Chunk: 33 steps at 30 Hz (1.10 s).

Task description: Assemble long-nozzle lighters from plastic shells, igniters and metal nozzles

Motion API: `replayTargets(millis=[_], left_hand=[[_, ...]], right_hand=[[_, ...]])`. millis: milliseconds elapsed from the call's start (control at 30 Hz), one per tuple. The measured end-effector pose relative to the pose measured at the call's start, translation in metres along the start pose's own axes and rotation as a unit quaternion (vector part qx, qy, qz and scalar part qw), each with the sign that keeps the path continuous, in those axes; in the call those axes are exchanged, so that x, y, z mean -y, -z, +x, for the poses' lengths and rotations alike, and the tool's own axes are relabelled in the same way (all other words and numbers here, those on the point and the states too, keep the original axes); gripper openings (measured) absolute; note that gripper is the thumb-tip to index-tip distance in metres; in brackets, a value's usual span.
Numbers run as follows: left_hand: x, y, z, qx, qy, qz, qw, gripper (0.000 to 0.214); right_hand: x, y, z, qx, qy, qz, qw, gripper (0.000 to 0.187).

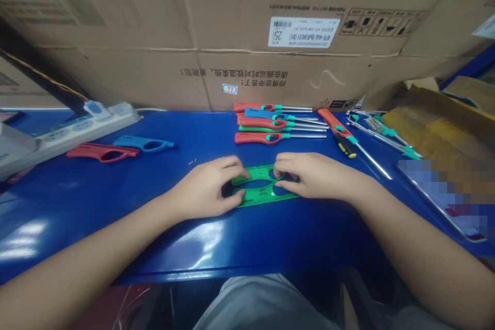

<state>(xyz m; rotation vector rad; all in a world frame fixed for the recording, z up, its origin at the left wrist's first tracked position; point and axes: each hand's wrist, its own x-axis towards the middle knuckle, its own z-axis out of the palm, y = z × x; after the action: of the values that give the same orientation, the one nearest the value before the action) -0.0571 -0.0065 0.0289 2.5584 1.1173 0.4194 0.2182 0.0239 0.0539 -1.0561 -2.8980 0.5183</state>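
Two green lighter handle halves lie side by side on the blue table in front of me, the far half (260,172) just behind the near half (257,196). My left hand (211,185) is curled at their left ends, fingers on the far half and thumb on the near one. At the right ends my right hand (309,174) is closed, its fingertips and thumb at the trigger openings. Whether anything small sits between the right fingertips cannot be made out. A few tiny screws (192,162) lie beyond my left hand.
Several assembled lighters (259,137) are stacked at the back. A red lighter (332,121) and a black-yellow screwdriver (344,145) lie to their right. Red (102,152) and blue (143,143) handle pieces sit left, near a power strip (85,126). A phone (436,201) and metal lighter rods (386,136) are right.
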Motion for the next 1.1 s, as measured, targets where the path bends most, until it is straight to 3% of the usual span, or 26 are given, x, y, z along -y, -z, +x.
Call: replayTargets(millis=[267,567,667,800,867,933,1100], left_hand=[[0.009,-0.004,0.001,-0.027,-0.017,-0.049,0.998,0.022],[0.013,-0.006,0.0,-0.031,-0.027,-0.041,0.998,0.026],[0.013,-0.004,0.0,-0.028,-0.024,-0.022,0.999,0.026],[0.01,-0.002,-0.001,-0.039,-0.031,0.012,0.999,0.026],[0.008,-0.002,-0.001,-0.051,-0.039,0.016,0.998,0.026],[0.005,-0.003,-0.002,-0.053,-0.051,0.014,0.997,0.027],[0.0,-0.004,-0.001,-0.027,-0.089,0.01,0.996,0.029]], right_hand=[[0.001,0.002,0.001,-0.003,-0.003,-0.01,1.0,0.008],[0.009,0.001,0.005,0.015,0.028,-0.141,0.99,0.019],[0.003,0.005,-0.002,-0.038,0.011,-0.14,0.989,0.026],[-0.031,0.025,-0.026,-0.2,-0.119,-0.104,0.967,0.027],[-0.059,0.039,-0.042,-0.213,-0.249,-0.114,0.938,0.024],[-0.089,0.049,-0.057,-0.217,-0.413,-0.101,0.879,0.021],[-0.152,0.051,-0.085,-0.19,-0.566,-0.084,0.798,0.023]])
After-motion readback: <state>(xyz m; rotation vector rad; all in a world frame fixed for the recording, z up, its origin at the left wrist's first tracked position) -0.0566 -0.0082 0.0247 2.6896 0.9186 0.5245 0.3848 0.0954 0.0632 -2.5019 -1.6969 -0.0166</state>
